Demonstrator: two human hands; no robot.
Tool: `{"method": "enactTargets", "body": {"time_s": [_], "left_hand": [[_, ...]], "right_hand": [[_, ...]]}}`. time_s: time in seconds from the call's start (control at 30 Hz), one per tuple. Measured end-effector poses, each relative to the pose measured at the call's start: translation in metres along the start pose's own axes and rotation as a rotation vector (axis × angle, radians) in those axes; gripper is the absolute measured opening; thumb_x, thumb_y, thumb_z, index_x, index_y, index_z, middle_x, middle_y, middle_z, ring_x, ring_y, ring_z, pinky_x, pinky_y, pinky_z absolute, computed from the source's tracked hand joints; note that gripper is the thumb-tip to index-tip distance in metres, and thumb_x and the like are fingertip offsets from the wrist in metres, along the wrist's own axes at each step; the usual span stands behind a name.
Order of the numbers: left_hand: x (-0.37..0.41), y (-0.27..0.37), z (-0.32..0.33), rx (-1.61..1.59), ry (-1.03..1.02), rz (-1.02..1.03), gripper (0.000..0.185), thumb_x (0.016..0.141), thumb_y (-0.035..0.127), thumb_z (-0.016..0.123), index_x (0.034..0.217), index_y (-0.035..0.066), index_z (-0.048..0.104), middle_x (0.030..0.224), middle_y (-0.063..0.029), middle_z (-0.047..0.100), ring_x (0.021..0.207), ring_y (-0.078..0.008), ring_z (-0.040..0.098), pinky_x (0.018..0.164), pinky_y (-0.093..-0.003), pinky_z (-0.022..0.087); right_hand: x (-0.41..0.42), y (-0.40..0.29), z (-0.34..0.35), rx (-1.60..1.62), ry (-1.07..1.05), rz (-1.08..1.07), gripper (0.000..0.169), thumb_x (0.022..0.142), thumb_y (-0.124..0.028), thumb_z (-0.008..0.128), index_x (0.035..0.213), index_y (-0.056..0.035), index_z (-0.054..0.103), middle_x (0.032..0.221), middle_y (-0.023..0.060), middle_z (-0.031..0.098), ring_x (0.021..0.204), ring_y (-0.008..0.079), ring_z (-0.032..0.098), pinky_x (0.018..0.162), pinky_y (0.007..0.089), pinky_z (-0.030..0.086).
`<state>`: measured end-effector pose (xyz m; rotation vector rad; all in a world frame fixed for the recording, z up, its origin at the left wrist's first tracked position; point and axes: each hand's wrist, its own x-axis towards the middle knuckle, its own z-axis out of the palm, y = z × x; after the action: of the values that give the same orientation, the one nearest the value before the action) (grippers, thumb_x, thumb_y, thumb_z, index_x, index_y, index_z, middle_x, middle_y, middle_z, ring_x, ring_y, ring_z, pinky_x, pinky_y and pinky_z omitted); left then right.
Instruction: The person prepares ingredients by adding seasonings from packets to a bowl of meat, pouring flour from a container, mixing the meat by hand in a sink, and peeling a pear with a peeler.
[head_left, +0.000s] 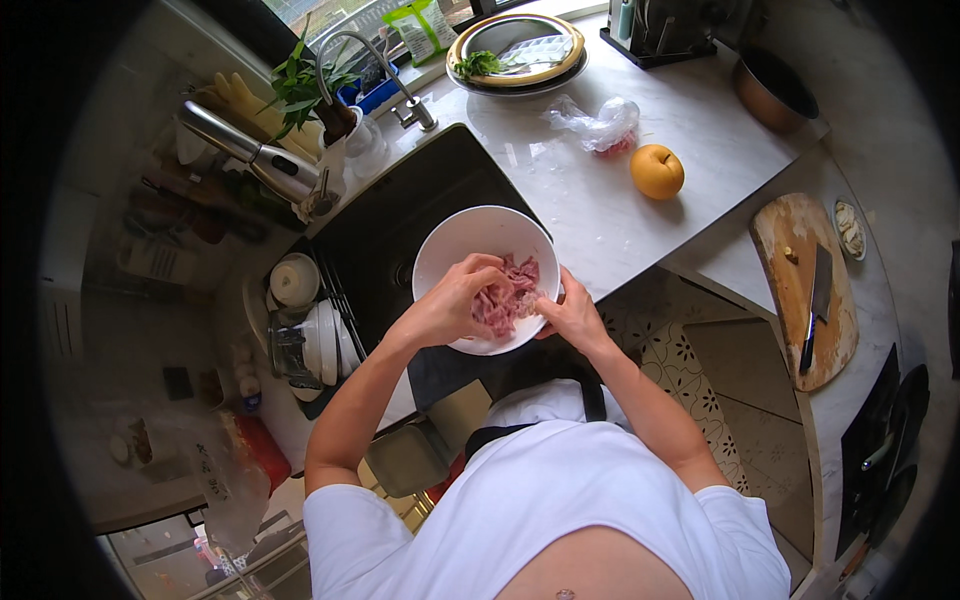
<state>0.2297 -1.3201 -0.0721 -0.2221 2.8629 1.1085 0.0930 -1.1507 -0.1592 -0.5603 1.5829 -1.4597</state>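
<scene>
A white bowl (442, 247) with pieces of raw meat (499, 307) is tilted over the front right part of the dark sink (375, 232). My left hand (461, 300) reaches into the bowl, its curved fingers on the meat; whether they close on a piece is hidden. With my right hand (574, 311) I grip the bowl's right rim, thumb inside and fingers underneath. A yellow-orange round fruit (657, 172) rests on the counter beyond, beside a clear plastic bag (600, 124) with something reddish in it.
Bowls (319, 341) stand in a rack left of the sink. Two faucets, one a steel pull-out faucet (281, 169), rise behind it. A cleaver (821, 285) lies on a wooden cutting board (780, 232) at right, near a small dish (849, 229). A pan (772, 90) sits at the counter's far right.
</scene>
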Motion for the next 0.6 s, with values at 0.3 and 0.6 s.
{"method": "enactTargets", "body": {"time_s": [0.3,0.6], "left_hand": [[0.014,-0.018,0.052,-0.064,0.141,-0.339,0.061,0.066,0.009,0.084,0.122,0.004,0.061,0.116,-0.0179,0.053,0.107,-0.0374,0.059,0.095,-0.0426,0.049],[0.022,-0.009,0.051,-0.048,0.133,-0.010,0.052,0.065,0.010,0.083,0.115,0.014,0.068,0.132,-0.0143,0.053,0.132,-0.0410,0.040,0.107,-0.0522,0.039]], "right_hand": [[0.000,0.001,0.000,0.051,-0.019,-0.015,0.067,0.078,-0.014,0.062,0.140,0.0018,0.042,0.108,0.0191,0.066,0.083,0.0251,0.071,0.058,0.0340,0.063],[-0.002,-0.002,0.001,0.065,-0.016,0.010,0.063,0.077,-0.013,0.061,0.137,0.0013,0.045,0.105,0.0183,0.066,0.082,0.0253,0.071,0.058,0.0346,0.064]]}}
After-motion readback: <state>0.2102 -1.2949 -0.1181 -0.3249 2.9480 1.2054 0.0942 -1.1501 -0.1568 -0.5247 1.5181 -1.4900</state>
